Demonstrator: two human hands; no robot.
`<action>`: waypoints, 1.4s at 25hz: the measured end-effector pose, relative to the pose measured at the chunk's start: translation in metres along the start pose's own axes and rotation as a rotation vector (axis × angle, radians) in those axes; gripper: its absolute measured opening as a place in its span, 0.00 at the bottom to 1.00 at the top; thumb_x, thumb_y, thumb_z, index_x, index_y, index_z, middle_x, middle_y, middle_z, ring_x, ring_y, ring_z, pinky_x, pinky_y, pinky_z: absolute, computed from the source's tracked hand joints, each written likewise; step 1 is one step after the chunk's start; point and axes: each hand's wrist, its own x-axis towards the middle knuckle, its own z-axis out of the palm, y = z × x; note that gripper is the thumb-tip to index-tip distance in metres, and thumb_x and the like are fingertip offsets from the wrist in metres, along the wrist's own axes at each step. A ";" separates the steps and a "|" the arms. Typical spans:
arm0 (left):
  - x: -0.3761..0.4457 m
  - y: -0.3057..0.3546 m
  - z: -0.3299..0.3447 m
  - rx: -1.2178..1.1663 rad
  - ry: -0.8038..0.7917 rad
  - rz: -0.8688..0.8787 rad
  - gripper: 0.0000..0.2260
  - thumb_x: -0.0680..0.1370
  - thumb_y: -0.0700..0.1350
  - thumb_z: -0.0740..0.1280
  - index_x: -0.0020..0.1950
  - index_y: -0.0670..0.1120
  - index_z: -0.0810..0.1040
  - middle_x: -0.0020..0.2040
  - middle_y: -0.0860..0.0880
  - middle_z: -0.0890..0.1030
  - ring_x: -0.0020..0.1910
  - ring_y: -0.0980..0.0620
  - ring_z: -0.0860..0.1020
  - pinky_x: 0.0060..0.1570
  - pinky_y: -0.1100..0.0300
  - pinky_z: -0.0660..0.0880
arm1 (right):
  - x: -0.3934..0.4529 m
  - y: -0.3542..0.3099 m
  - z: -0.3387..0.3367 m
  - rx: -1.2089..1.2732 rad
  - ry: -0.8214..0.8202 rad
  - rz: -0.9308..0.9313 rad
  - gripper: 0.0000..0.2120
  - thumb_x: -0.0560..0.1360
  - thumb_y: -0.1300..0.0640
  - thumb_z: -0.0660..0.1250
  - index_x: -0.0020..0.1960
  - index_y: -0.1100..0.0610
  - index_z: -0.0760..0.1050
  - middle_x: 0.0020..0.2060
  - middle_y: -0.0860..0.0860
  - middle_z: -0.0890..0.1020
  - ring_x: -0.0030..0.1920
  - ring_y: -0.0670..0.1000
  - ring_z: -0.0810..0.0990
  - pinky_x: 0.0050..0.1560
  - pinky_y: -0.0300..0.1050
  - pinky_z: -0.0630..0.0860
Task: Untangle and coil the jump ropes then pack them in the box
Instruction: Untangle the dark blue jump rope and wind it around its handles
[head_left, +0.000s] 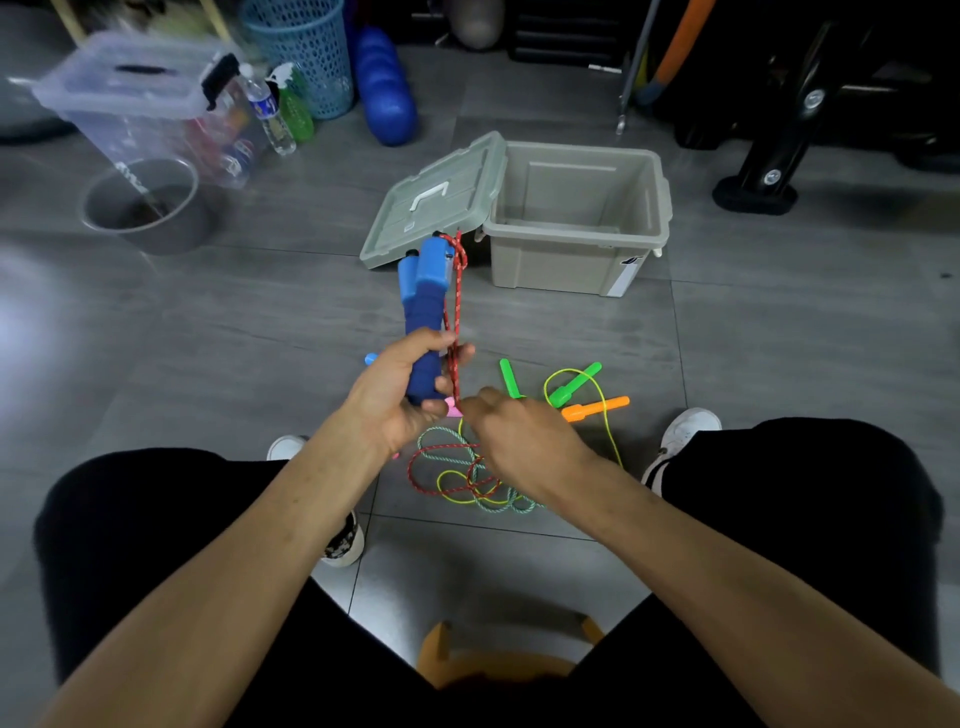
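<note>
Between knees, left hand (400, 389) gripping blue handles (425, 301), right hand (519, 436) pinching red rope (457, 312) (taut)

Dim indoor light; pale glare on floor tiles (31, 322) far left; clear bin (140, 98) motion-blurred; wide-angle bending at edges.

Two blue handles (423, 306) wound with red speckled rope (457, 312), grey-beige box (576, 218) with matching lid (436, 200) and white handle, near the box green handles (571, 384), orange handle (595, 408), tangled yellow-green cord (605, 415), pale teal braided rope (457, 457), grey tiled floor (260, 322), pale blue lattice basket (306, 52).
</note>
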 end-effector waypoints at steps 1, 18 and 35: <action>0.005 0.000 -0.004 0.030 0.039 -0.010 0.05 0.75 0.45 0.67 0.45 0.47 0.72 0.37 0.49 0.79 0.22 0.58 0.68 0.17 0.69 0.59 | -0.003 -0.004 0.001 -0.031 -0.040 -0.062 0.15 0.74 0.63 0.59 0.60 0.59 0.70 0.55 0.56 0.76 0.48 0.62 0.80 0.36 0.49 0.64; -0.004 -0.037 0.018 1.655 -0.132 0.085 0.21 0.62 0.62 0.77 0.41 0.50 0.72 0.36 0.53 0.76 0.36 0.52 0.76 0.36 0.60 0.72 | -0.008 0.064 -0.042 0.393 -0.039 -0.089 0.09 0.73 0.49 0.70 0.41 0.55 0.79 0.34 0.46 0.78 0.36 0.46 0.73 0.42 0.49 0.73; -0.019 -0.016 -0.016 1.447 -0.238 0.659 0.16 0.59 0.43 0.71 0.35 0.54 0.64 0.28 0.56 0.71 0.28 0.56 0.70 0.29 0.64 0.66 | 0.032 0.132 -0.047 0.747 -0.121 0.078 0.03 0.72 0.54 0.72 0.43 0.54 0.83 0.29 0.46 0.82 0.30 0.41 0.75 0.34 0.39 0.72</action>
